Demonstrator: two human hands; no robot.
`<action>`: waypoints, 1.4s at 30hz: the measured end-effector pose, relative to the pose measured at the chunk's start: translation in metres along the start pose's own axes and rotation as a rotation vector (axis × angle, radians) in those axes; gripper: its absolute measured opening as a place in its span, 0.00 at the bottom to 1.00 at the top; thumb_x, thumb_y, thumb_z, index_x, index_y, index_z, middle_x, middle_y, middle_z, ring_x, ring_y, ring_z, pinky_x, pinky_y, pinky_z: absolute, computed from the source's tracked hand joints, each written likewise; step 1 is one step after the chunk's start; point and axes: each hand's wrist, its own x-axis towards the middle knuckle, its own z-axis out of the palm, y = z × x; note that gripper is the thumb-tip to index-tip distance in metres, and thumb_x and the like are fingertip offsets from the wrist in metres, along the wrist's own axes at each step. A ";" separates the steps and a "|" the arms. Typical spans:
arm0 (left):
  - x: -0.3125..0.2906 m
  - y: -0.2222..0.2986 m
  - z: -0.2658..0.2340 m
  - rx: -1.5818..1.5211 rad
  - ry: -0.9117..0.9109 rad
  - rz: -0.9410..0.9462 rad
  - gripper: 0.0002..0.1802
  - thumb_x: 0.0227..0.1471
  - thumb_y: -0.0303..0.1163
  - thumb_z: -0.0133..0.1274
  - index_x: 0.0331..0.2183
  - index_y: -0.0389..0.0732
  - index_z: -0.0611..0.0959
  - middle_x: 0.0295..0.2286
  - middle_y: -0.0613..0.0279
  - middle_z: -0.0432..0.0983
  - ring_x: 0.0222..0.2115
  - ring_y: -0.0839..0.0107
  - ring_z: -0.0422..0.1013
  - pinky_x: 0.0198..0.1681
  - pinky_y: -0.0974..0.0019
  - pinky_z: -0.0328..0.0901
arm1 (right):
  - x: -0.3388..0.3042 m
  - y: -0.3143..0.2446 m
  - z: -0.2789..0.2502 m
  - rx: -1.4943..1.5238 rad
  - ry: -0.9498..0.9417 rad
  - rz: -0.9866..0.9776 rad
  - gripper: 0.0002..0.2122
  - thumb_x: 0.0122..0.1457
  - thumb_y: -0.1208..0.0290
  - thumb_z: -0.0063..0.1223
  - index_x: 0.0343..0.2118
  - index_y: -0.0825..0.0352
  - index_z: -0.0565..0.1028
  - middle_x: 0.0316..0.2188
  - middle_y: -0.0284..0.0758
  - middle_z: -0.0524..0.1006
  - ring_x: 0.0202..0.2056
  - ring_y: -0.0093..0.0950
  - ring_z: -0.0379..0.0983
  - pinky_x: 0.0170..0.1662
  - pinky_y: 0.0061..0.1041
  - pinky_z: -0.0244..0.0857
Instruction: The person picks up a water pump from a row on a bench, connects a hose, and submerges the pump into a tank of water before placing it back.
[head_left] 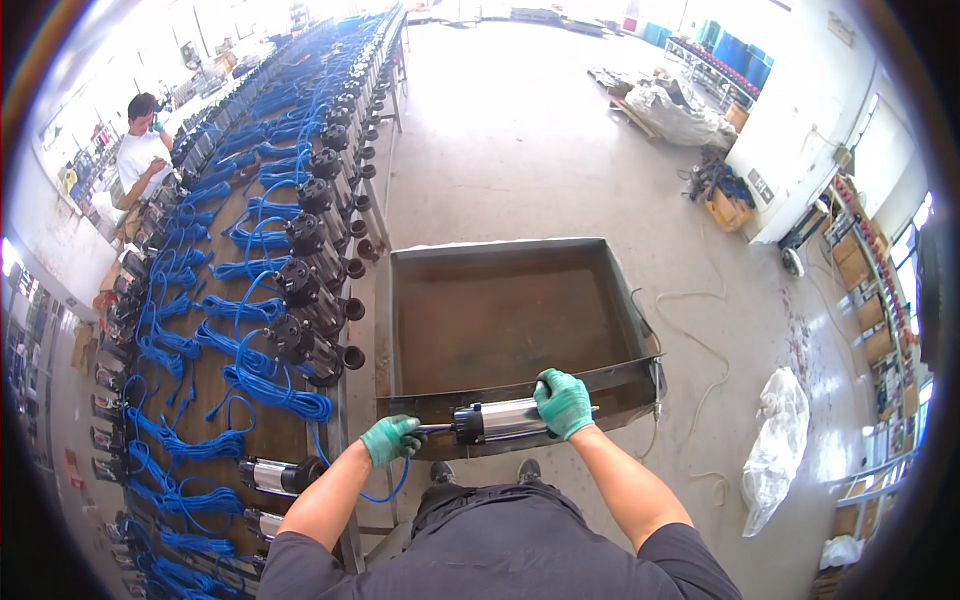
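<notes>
A pump (508,418), a silver cylinder with a black end, lies level over the near edge of a metal water tank (400,300). My right hand (563,404), in a green glove, is wrapped over its right end. At the pump's black end, my gloved left hand (390,440) is closed around the thin blue cable running out of it. A loop of this blue cable (392,497) hangs below my left hand and runs toward the bench. Where the fingers meet the cable is partly hidden.
At left a long bench holds rows of similar pumps (310,285) and coiled blue cables (275,390). A person in white (143,160) stands beyond it. On the floor at right are clear plastic sheeting (777,445), a pale hose (715,370) and a cardboard box (728,212).
</notes>
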 end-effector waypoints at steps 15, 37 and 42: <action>-0.012 0.028 0.009 1.298 0.080 0.143 0.20 0.52 0.49 0.65 0.34 0.41 0.83 0.25 0.61 0.79 0.23 0.68 0.74 0.29 0.64 0.69 | 0.002 0.000 0.000 0.036 -0.006 -0.035 0.05 0.56 0.69 0.55 0.32 0.63 0.78 0.29 0.41 0.80 0.34 0.43 0.77 0.41 0.43 0.69; 0.026 -0.031 -0.010 0.817 0.229 0.873 0.12 0.55 0.31 0.63 0.39 0.42 0.77 0.27 0.70 0.72 0.24 0.81 0.67 0.26 0.70 0.65 | 0.005 -0.001 -0.007 0.011 -0.009 -0.035 0.04 0.56 0.70 0.54 0.32 0.62 0.77 0.28 0.41 0.80 0.33 0.43 0.77 0.40 0.43 0.70; -0.009 0.028 0.005 1.048 -0.004 0.087 0.19 0.54 0.41 0.64 0.40 0.37 0.81 0.25 0.67 0.76 0.23 0.79 0.70 0.25 0.70 0.65 | -0.001 -0.008 -0.011 0.015 -0.013 -0.028 0.03 0.56 0.69 0.55 0.31 0.62 0.76 0.27 0.41 0.80 0.32 0.43 0.77 0.39 0.44 0.69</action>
